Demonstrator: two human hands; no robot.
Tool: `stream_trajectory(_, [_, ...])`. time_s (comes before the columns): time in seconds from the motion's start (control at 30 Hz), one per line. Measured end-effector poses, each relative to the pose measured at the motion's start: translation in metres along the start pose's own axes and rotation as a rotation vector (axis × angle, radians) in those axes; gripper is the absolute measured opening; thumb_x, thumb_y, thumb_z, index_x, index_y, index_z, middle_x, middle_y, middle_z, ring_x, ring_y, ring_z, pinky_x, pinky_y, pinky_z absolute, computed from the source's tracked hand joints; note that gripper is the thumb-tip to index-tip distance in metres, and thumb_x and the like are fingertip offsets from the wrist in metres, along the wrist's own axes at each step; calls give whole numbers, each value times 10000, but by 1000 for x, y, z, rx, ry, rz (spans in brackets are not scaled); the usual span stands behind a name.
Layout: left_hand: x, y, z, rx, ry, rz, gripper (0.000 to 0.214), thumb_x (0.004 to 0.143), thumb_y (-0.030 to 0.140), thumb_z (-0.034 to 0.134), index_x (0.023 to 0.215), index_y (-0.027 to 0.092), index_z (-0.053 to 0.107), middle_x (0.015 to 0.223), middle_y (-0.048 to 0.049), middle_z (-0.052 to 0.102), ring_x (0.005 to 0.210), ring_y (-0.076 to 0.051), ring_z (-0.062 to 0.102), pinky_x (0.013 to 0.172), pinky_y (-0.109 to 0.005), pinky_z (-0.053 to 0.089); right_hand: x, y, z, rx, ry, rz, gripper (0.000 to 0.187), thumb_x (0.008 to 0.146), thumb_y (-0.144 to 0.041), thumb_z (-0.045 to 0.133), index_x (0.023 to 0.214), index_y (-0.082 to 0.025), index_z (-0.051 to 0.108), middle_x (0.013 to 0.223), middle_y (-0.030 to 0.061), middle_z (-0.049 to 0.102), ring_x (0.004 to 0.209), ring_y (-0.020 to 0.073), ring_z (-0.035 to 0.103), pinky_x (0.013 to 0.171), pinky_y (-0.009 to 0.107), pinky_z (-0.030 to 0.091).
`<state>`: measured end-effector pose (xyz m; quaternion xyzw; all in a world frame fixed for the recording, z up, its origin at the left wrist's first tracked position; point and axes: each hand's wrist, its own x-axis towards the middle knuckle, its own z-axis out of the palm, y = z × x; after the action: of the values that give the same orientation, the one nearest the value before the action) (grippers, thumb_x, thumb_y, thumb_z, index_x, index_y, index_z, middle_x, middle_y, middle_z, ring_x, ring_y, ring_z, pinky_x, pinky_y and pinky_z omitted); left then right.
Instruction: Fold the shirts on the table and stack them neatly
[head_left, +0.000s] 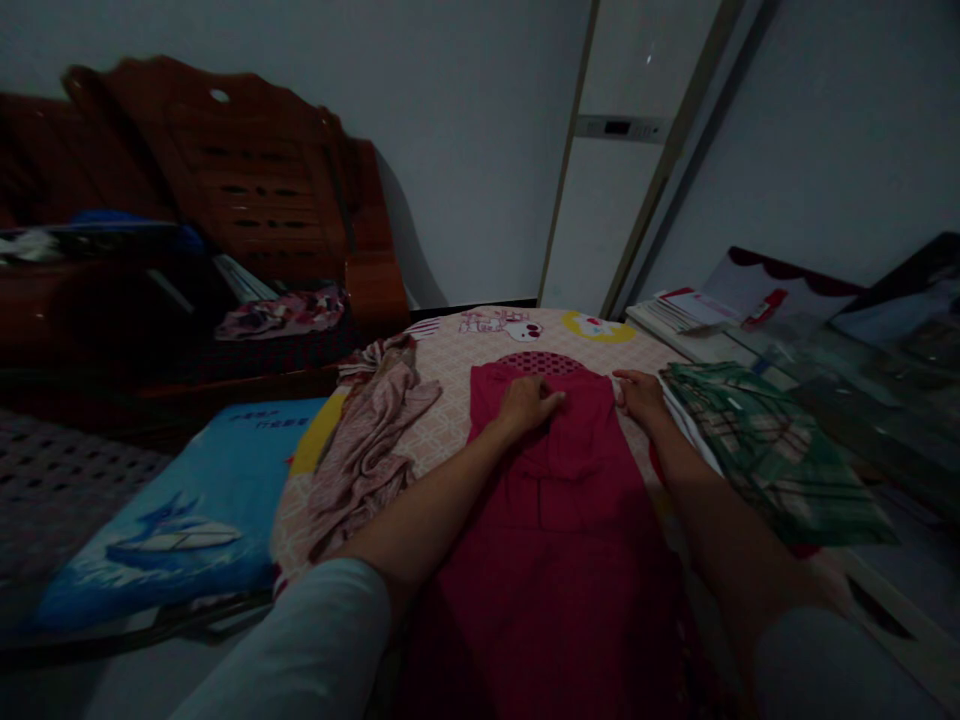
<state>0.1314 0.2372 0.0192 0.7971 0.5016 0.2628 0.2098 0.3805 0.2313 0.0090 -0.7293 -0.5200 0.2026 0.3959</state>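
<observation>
A dark pink garment lies spread along the patterned tablecloth and runs down towards me. On its upper part rests my left hand, its fingers curled against the cloth and its thumb pointing right. My right hand pinches the garment's upper right edge between thumb and fingertips. Above the garment's top edge shows a band of red dotted pattern. To the left is a crumpled dusty-pink cloth. A folded green plaid cloth lies right of my right hand.
The tablecloth has cartoon prints. A blue bag with a boat picture stands at the left. Behind are a carved wooden chair and a tall white cabinet-like unit. Papers and a glass-topped surface are on the right.
</observation>
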Motion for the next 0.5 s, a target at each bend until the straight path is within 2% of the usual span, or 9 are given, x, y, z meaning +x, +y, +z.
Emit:
stream_trajectory(0.1, [-1,1,-2,46,-18,-20,298,839,403,637,887,124,731,869,-108,731,793,-211,662,745,-298,501,11,-6,3,-222,-58,-114,392,809,-202,490,1114,-142,729,819,72,747,728,177,677,729,276,519])
stream_trajectory(0.17, [-2,2,-1,86,-37,4,213,822,301,636,894,131,741,881,-105,735,813,-211,665,752,-293,500,16,-10,5,-360,-71,-169,335,782,-181,518,1008,-147,762,990,98,751,925,201,676,851,276,490])
stream_trajectory(0.27, [-2,2,-2,135,-39,30,203,826,224,584,906,142,751,895,-108,737,854,-215,668,781,-294,499,17,-14,10,-501,-35,-159,280,783,-190,536,934,-160,770,1019,112,744,983,226,663,867,287,478])
stream_trajectory(0.4, [1,-2,-4,165,13,-6,243,842,196,524,916,142,749,926,-118,735,891,-216,667,821,-295,495,14,-16,17,-616,129,-87,294,833,-203,512,1007,-163,746,1035,145,730,996,266,662,836,331,486])
stream_trajectory(0.5, [5,-10,-5,191,44,-56,256,839,182,507,927,132,742,959,-133,733,911,-225,669,831,-300,498,13,-15,21,-715,164,-45,307,871,-189,479,1047,-139,726,1047,189,716,999,291,665,821,360,488])
